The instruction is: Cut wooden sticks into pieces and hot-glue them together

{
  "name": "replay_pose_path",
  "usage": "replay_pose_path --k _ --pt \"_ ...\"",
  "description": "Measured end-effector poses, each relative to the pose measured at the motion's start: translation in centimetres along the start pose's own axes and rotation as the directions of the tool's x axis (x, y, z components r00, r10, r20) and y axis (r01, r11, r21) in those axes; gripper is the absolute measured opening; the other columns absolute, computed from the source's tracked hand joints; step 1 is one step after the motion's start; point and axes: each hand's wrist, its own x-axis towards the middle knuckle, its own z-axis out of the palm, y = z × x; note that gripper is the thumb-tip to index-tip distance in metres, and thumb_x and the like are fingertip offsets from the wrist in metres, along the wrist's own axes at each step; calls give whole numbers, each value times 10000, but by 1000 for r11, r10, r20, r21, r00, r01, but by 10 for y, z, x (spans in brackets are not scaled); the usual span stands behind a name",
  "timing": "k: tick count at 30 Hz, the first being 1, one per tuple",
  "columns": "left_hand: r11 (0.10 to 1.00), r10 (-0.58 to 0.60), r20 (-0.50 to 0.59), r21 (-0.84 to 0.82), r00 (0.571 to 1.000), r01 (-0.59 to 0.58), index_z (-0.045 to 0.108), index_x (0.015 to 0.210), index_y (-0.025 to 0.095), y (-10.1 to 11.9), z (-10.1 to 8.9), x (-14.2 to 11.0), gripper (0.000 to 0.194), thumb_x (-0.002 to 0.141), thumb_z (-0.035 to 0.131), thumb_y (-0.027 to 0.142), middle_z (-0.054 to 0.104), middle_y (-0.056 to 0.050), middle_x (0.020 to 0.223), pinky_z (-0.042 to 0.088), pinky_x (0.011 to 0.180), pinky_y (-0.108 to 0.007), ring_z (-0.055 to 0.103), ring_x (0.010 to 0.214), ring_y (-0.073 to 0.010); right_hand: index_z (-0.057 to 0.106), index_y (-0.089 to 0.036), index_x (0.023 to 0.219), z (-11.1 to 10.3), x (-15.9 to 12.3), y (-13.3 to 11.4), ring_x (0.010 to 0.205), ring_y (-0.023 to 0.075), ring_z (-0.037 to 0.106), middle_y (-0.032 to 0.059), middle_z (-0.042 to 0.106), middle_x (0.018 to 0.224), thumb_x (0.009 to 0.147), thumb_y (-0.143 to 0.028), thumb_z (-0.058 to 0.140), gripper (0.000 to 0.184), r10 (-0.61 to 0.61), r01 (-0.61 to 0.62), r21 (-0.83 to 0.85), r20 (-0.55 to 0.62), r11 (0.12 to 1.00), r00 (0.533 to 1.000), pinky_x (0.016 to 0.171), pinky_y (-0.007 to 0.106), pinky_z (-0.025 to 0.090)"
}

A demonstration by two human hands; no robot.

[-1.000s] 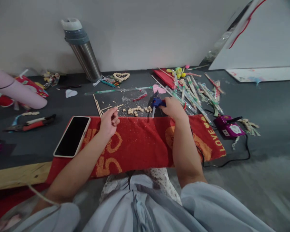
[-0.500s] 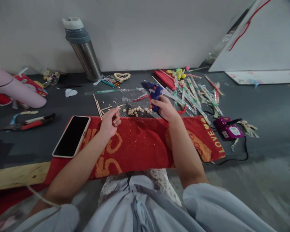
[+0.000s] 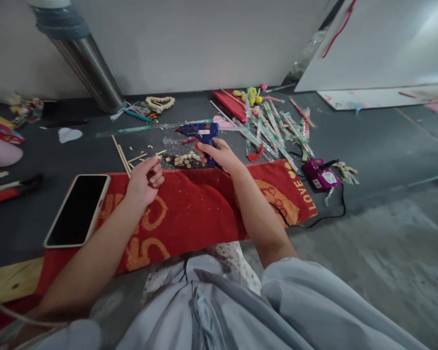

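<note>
My right hand (image 3: 219, 154) is wrapped round the handle of a blue hot glue gun (image 3: 203, 130), its nozzle pointing left, with a clear glue stick (image 3: 230, 129) out of the back. My left hand (image 3: 146, 180) is closed in a pinch over the red towel (image 3: 200, 209); a tiny pale bit, apparently wood, shows at its fingertips. Between the hands, just beyond the towel, lies a pile of small wooden pieces (image 3: 184, 159). Thin wooden sticks (image 3: 121, 154) rest beside my left hand. Farther back is a heart shape made of small pale pieces (image 3: 159, 104).
A phone (image 3: 77, 210) lies on the towel's left end. Behind stands a steel flask (image 3: 91, 68). Several wrapped sticks (image 3: 273, 124) are strewn at the back right, near a purple box with a cable (image 3: 321, 174). Pliers (image 3: 14, 188) lie far left.
The view has shifted right. The glue gun has turned more level, its nozzle now aimed left and nearer my left hand. My left hand keeps its pinch.
</note>
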Motion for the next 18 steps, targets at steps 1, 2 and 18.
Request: replay_pose_path --k 1,2,18 --pt "1000 -2 3 3 1000 2 618 679 125 1 1 0 208 856 510 118 419 64 480 210 303 -138 259 317 -9 627 -147 853 0 0 0 515 68 493 -40 523 598 804 -473 682 335 1 -1 -4 13 1000 1000 515 212 481" --pt "1000 -4 6 7 1000 4 615 679 128 1 2 -1 217 865 502 116 414 63 482 212 305 -138 259 321 -11 624 -144 848 -1 1 0 509 66 494 -41 520 597 806 -483 683 346 1 -1 -6 28 1000 1000 513 213 479" --pt "999 -40 32 38 999 39 625 701 103 1 4 -4 138 794 528 74 431 53 478 244 317 -136 302 336 -22 619 -139 821 -5 4 4 474 77 519 -31 535 583 826 -499 654 362 -26 25 18 92 1000 995 487 221 500"
